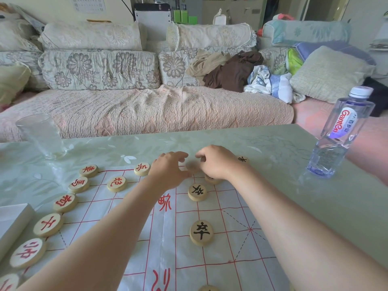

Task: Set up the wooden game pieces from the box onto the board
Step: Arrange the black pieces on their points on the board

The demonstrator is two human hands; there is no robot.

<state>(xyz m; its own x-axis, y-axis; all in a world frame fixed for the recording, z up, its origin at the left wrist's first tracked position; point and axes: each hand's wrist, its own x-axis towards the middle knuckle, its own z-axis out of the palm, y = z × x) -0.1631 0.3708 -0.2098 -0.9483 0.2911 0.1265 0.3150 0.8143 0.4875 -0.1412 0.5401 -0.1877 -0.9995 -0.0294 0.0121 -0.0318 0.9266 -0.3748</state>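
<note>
The right hand [217,163] hides most of one piece [211,180]; the left edge crops the box [14,219]

Two hands meet at the far edge of a paper xiangqi board [231,244] on a table [294,156]; the left hand [168,171] and right hand [216,162] curl their fingers over a blurred spot between them. Red-lettered wooden pieces [116,183] arc away left of the left hand, and black-lettered pieces [197,192] lie just nearer than the right hand. A water bottle [340,133] stands well right of it.
</note>
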